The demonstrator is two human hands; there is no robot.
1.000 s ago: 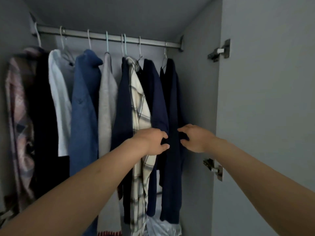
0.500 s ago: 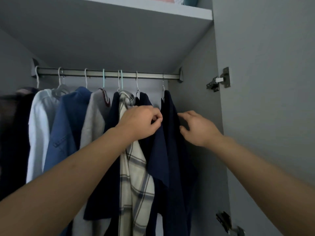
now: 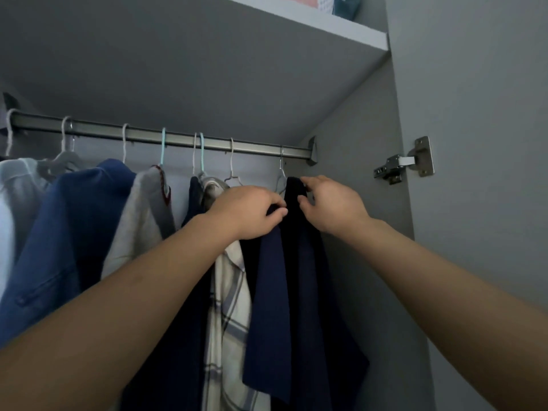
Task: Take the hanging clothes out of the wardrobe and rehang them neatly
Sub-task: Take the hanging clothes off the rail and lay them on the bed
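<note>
Both hands are pinching dark cloth at the rail (image 3: 166, 140), left hand (image 3: 247, 212) on the navy top (image 3: 268, 292), right hand (image 3: 332, 203) on the end garment (image 3: 311, 292), whose hanger (image 3: 281, 173) probably needs unhooking next.

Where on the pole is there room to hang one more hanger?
Bare rail shows between the white hook and the last metal hook, and a short bit before the end bracket. It is crowded around the teal hook.

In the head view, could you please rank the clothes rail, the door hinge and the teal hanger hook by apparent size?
1. clothes rail, spanning most of the wardrobe
2. door hinge
3. teal hanger hook, thin; not far below the hinge, so that order is unsure.
</note>
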